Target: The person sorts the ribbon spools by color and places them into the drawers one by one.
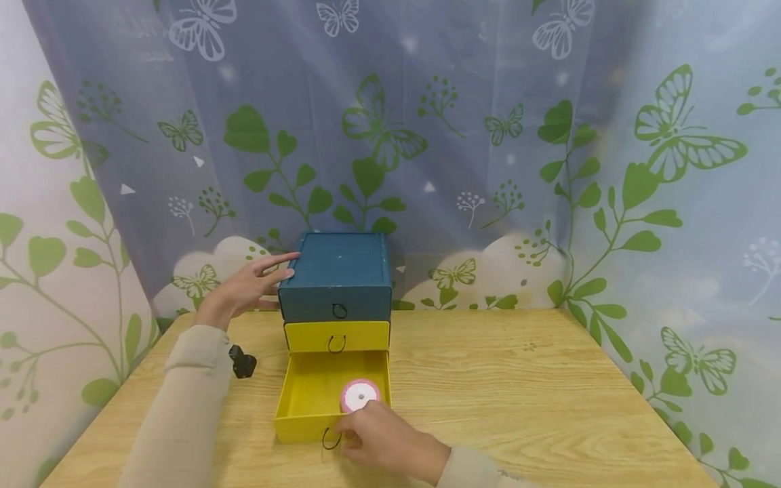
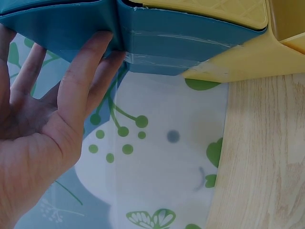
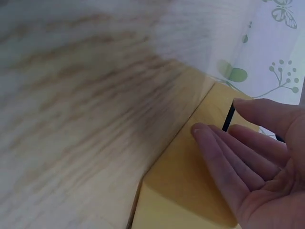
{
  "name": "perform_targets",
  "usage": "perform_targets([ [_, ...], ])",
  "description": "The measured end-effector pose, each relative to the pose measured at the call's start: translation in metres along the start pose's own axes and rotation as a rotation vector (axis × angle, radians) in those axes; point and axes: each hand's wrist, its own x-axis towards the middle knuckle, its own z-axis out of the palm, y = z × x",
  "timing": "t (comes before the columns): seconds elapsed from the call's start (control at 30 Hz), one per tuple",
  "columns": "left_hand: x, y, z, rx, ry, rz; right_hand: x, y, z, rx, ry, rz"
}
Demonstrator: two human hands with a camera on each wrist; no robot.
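Observation:
A small chest of drawers [image 1: 343, 261], with a blue top and yellow lower drawers, stands on the table. My left hand [image 1: 247, 288] rests against the blue section's left side, fingers spread and fairly straight. The bottom yellow drawer [image 1: 299, 386] is pulled far out toward me. Inside it, at the front right, sits a round white spool with a pink edge [image 1: 360, 394]. My right hand [image 1: 387, 437] is at this drawer's front, beside the black loop handle [image 1: 331, 440]. In the right wrist view, a gap shows between thumb and fingers, with the handle [image 3: 228, 118] between them.
A small black object [image 1: 243, 362] lies on the wooden table [image 1: 518, 393], left of the chest. The middle yellow drawer [image 1: 314, 337] and blue top drawer [image 1: 311, 305] have black loop handles too. A patterned curtain [image 1: 464, 169] hangs behind the table.

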Motion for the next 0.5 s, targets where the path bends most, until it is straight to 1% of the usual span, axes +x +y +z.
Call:
perform_targets([
  [0.13,-0.0006,0.0003,-0.0002,-0.005,-0.001,0.000,0.0019,-0.0018,0.0020,-0.019,-0.016,-0.009],
  [0.5,0.0003,0.0001,-0.0011,-0.010,-0.005,-0.001,0.0030,0.0006,0.0031,0.021,0.054,-0.029],
])
